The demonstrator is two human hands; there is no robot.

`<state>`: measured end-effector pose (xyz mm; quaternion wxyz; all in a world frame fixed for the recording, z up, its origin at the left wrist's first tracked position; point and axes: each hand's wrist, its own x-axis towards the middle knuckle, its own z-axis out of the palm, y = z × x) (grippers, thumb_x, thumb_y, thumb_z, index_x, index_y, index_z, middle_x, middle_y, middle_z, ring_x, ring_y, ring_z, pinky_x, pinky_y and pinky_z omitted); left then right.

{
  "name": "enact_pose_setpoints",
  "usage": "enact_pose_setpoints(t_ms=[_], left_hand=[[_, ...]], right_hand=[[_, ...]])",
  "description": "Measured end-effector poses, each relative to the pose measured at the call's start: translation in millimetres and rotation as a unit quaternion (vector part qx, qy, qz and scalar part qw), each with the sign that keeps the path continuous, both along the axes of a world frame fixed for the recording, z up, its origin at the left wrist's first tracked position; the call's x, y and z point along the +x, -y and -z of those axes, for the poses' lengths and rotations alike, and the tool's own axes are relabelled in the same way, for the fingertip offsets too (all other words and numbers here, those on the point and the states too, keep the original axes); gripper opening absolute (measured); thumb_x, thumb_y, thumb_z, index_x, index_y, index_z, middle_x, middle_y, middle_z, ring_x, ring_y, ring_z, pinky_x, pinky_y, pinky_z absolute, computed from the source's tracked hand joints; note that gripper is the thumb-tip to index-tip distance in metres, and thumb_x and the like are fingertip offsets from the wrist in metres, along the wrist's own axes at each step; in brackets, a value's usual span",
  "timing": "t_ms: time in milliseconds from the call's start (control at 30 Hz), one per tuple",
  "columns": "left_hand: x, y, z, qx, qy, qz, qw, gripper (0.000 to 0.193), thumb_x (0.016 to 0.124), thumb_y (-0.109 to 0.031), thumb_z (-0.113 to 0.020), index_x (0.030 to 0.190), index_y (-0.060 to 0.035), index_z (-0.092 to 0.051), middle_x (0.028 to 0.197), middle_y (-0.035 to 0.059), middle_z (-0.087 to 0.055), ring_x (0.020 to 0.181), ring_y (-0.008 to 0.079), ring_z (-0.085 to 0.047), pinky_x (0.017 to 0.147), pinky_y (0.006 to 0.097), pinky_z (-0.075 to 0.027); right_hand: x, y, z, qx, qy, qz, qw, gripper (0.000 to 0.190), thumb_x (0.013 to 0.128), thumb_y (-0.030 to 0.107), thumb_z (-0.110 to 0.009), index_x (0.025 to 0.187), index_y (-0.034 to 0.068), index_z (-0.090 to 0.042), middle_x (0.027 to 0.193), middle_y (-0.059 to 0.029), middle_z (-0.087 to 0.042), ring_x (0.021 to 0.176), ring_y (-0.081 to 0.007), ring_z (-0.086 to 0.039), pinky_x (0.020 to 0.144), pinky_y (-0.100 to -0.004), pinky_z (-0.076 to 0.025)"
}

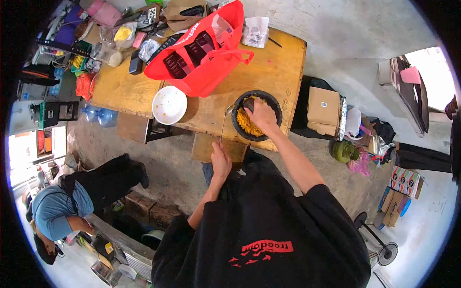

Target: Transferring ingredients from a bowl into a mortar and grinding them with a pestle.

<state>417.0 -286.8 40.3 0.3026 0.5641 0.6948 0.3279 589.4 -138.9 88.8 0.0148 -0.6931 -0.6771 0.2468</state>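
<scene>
A dark stone mortar (279,108) stands near the front right edge of the wooden table (212,115), with an orange-yellow mash (248,124) inside. My right hand (262,115) reaches into the mortar and grips a dark pestle (248,103), partly hidden by the fingers. My left hand (220,160), just off the table's front edge, holds the long handle of a metal spoon (228,109), whose head is at the mortar's left rim. Left of the mortar sits a white bowl (169,105) with small yellow bits in it.
A red bag (216,77) with dark boxes stands on the table behind the bowl. A wooden stool (203,147) is under the front edge. Cardboard boxes (323,109) and a green gas cylinder (344,151) are at the right. Another person (61,212) bends over a counter at lower left.
</scene>
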Motion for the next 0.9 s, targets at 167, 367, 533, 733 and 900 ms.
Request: enact_pose_setpoints(t_ms=[167, 367, 533, 733, 900], left_hand=[[-0.9, -0.1, -6.3, -0.023, 0.027, -0.004, 0.999, 0.019, 0.094, -0.008, -0.04, 0.109, 0.004, -0.038, 0.058, 0.0159, -0.045, 0.048, 0.0291, -0.047, 0.046, 0.0385, -0.034], [3.9, 1.9, -6.8, 0.001, 0.011, 0.013, 1.0, 0.014, 0.094, -0.008, -0.04, 0.104, 0.0021, -0.039, 0.059, 0.0164, -0.046, 0.049, 0.0331, -0.048, 0.046, 0.0398, -0.034], [1.9, 3.3, -4.4, -0.008, -0.024, 0.018, 1.0, 0.013, 0.094, -0.006, -0.041, 0.104, 0.0019, -0.039, 0.059, 0.0147, -0.046, 0.049, 0.0311, -0.048, 0.045, 0.0388, -0.035], [4.1, -0.5, -11.1, -0.052, -0.025, 0.062, 0.996, 0.011, 0.094, -0.009, -0.039, 0.098, 0.0013, -0.037, 0.064, 0.0291, -0.054, 0.061, 0.049, -0.054, 0.051, 0.055, -0.04], [1.6, -5.9, -4.7, -0.027, -0.017, 0.056, 0.998, 0.012, 0.093, -0.006, -0.04, 0.101, 0.0025, -0.037, 0.06, 0.0195, -0.047, 0.053, 0.0351, -0.046, 0.046, 0.0451, -0.035]], right_hand=[[-5.2, 9.6, 9.7, -0.007, 0.015, -0.02, 1.0, 0.048, 0.088, 0.037, -0.057, 0.101, -0.008, -0.05, 0.088, -0.0223, -0.063, 0.079, -0.0351, -0.064, 0.066, -0.0405, -0.055], [28.6, -14.5, 27.1, -0.055, 0.002, -0.051, 0.997, 0.066, 0.085, 0.05, -0.056, 0.108, -0.011, -0.051, 0.097, -0.0239, -0.061, 0.078, -0.0304, -0.065, 0.065, -0.0415, -0.053], [42.9, -0.6, 25.9, -0.203, -0.242, 0.157, 0.936, 0.079, 0.086, 0.05, -0.056, 0.128, -0.015, -0.036, 0.077, -0.0213, -0.064, 0.067, -0.0287, -0.064, 0.058, -0.0398, -0.051], [34.9, -5.9, 12.4, -0.004, -0.06, 0.084, 0.995, 0.059, 0.087, 0.043, -0.056, 0.109, -0.011, -0.049, 0.092, -0.0248, -0.063, 0.08, -0.0366, -0.064, 0.066, -0.0408, -0.053], [5.0, 2.7, 6.7, -0.006, -0.015, 0.039, 0.999, 0.052, 0.086, 0.039, -0.058, 0.104, -0.009, -0.05, 0.091, -0.0257, -0.062, 0.084, -0.0401, -0.063, 0.071, -0.0429, -0.054]])
